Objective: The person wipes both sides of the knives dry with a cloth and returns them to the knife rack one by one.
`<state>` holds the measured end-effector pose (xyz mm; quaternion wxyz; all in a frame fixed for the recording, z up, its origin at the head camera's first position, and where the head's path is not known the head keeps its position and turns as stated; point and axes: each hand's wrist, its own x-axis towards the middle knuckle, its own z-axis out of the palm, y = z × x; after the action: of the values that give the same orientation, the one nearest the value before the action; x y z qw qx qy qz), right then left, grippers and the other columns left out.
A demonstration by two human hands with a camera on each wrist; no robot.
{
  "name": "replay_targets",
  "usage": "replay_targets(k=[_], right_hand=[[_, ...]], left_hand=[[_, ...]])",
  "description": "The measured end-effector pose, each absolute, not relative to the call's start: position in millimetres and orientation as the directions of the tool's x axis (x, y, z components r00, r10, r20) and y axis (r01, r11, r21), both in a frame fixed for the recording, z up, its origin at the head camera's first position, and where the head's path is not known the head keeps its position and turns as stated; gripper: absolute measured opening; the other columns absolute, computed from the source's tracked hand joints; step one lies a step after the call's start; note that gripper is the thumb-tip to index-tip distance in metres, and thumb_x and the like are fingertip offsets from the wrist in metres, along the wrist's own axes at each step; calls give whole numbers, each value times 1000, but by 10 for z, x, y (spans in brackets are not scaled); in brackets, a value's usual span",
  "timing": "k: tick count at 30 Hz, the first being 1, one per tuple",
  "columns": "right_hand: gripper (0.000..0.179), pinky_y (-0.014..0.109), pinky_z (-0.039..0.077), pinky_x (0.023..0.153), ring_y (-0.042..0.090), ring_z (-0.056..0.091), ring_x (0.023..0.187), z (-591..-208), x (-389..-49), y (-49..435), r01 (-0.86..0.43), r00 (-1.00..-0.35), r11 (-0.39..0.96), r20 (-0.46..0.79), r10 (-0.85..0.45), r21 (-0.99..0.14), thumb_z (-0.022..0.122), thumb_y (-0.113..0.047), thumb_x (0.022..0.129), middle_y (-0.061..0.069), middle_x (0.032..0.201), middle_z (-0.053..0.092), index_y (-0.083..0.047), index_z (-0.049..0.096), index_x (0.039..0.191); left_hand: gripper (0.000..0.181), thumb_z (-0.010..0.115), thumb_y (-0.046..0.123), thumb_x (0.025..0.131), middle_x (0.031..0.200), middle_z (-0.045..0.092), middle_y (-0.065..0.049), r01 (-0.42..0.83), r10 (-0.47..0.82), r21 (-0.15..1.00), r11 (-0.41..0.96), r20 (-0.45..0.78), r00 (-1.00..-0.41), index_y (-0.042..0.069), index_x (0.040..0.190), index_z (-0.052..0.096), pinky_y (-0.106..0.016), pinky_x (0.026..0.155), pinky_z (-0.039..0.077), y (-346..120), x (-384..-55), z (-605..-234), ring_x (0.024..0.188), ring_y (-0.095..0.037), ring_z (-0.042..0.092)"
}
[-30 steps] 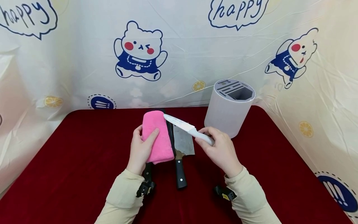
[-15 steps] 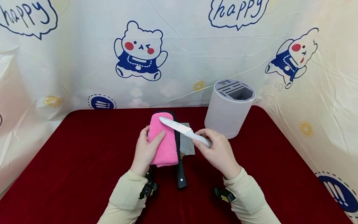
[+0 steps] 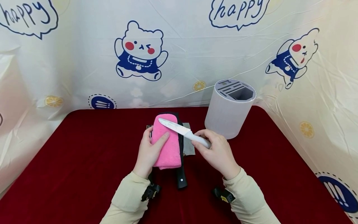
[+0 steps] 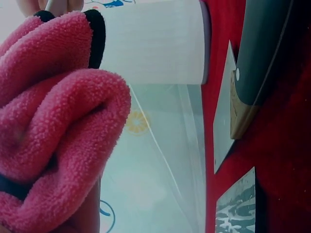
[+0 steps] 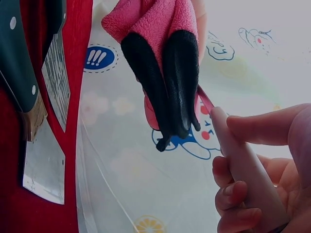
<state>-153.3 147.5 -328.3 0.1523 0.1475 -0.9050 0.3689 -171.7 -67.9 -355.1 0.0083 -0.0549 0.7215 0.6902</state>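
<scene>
My left hand (image 3: 148, 151) grips a folded pink towel (image 3: 169, 152) with black edging, thumb across its front. In the right wrist view the towel's black edges (image 5: 182, 73) hang in folds. My right hand (image 3: 219, 154) holds a small knife by its white handle (image 3: 199, 140). The knife's pale blade (image 3: 174, 126) points up and left and overlaps the towel's upper part in the head view. Behind the towel a cleaver (image 3: 189, 146) with a black riveted handle lies on the table, partly hidden. A second knife (image 5: 57, 77) with a patterned blade lies beside it, mostly hidden in the head view.
A white cylindrical knife block (image 3: 229, 115) with a grey slotted top stands at the back right, just beyond my right hand. Dark red cloth (image 3: 84, 165) covers the table. A printed curtain (image 3: 179, 62) rises behind the table and at its sides.
My left hand has carried the towel rightward over the cleaver. The knife tip, earlier at the towel's right edge, now overlaps its face. My right hand has shifted slightly left.
</scene>
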Motion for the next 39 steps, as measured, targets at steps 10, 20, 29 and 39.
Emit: replay_targets(k=[10, 20, 29, 39], right_hand=[[22, 32, 48, 69, 15, 59, 77, -3293, -1535, 1470, -365, -918, 690, 366, -154, -625, 74, -23, 87, 2, 97, 72, -14, 70, 107], [23, 32, 48, 67, 15, 58, 75, -3288, -1526, 1472, -381, -909, 693, 383, -162, -612, 75, -22, 87, 3, 95, 71, -13, 70, 107], [22, 32, 49, 69, 14, 59, 77, -3302, -1528, 1452, -398, -902, 687, 395, -173, -608, 74, -23, 87, 1, 94, 71, -13, 70, 107], [22, 32, 49, 70, 13, 60, 78, -3302, -1528, 1447, -397, -901, 697, 397, -173, -598, 74, -23, 86, 0, 93, 70, -14, 71, 106]], left_hand=[[58, 66, 29, 94, 116, 66, -17, -57, -48, 998, 40, -55, -997, 19, 144, 38, -33, 72, 58, -626, -1694, -3581, 84, -18, 71], [64, 66, 31, 94, 112, 68, -16, -42, 0, 996, 74, -42, -999, 22, 149, 34, -35, 72, 58, -552, -1649, -3607, 82, -20, 72], [65, 68, 32, 93, 114, 66, -15, -39, 25, 995, 87, -41, -999, 22, 148, 36, -33, 72, 57, -513, -1606, -3609, 83, -19, 71], [59, 70, 30, 92, 119, 62, -14, -21, 77, 998, 62, -26, -997, 20, 143, 43, -35, 75, 58, -485, -1602, -3621, 87, -19, 70]])
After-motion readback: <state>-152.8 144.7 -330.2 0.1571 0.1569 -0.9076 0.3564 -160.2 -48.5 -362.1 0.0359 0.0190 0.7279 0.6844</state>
